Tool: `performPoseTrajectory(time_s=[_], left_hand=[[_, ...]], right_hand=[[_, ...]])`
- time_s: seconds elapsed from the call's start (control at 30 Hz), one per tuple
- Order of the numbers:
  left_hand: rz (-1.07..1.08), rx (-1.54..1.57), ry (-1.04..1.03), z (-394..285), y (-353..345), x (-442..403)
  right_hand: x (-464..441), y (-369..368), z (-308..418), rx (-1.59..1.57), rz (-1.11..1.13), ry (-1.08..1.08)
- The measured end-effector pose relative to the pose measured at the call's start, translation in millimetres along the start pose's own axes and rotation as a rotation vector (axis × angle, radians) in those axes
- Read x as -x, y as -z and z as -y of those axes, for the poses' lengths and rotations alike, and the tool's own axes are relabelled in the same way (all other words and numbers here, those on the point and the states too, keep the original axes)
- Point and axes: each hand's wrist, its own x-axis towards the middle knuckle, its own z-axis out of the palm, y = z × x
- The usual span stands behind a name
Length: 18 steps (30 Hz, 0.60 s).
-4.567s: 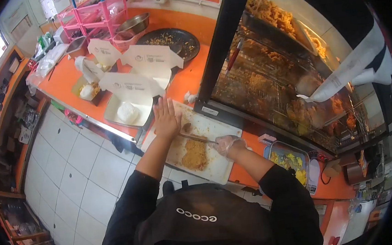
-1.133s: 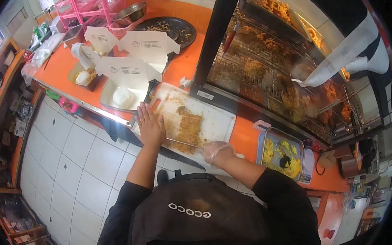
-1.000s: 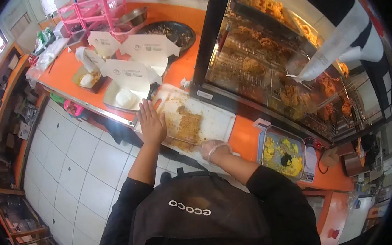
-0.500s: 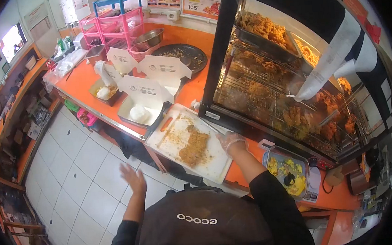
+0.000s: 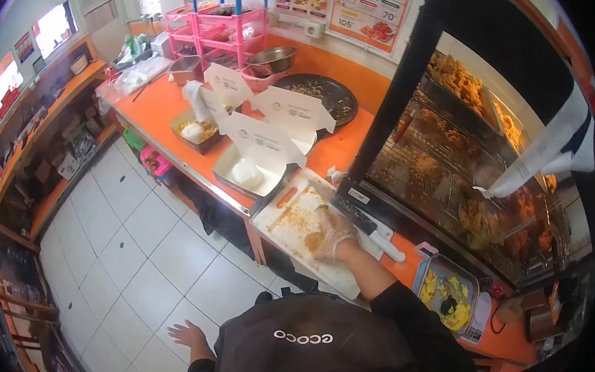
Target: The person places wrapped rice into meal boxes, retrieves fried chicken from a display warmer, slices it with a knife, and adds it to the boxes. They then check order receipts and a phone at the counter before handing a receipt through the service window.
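Gloved right hand (image 5: 338,236) over the breaded cutlet (image 5: 313,241) on the cutting board (image 5: 279,221); blur leaves its finger closure uncertain. Left hand (image 5: 190,336) open, fingers splayed. Broad, gentle support should best protect the crumb.

The gloved right hand (image 5: 336,237) is over a browned, breaded piece of food (image 5: 314,241) on a white cutting board (image 5: 284,223) strewn with crumbs; whether it grips the piece is unclear. A knife (image 5: 378,239) with a white handle lies at the board's right side. The bare left hand (image 5: 188,334) is spread open above the tiled floor (image 5: 171,266). Beyond the board's far left corner sits an open box (image 5: 269,182) holding white rice (image 5: 246,174), and farther right stands a glass-fronted cabinet (image 5: 408,170) of fried food.
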Motion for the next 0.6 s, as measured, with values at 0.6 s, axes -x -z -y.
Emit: performPoseTrajectory(time_s=[0.6], left_hand=[[-0.013, 0.12, 0.165, 52.3, -8.7, -1.4]], right_hand=[[-40.8, -6.8, -17.9, -0.735, -0.056, -0.098]])
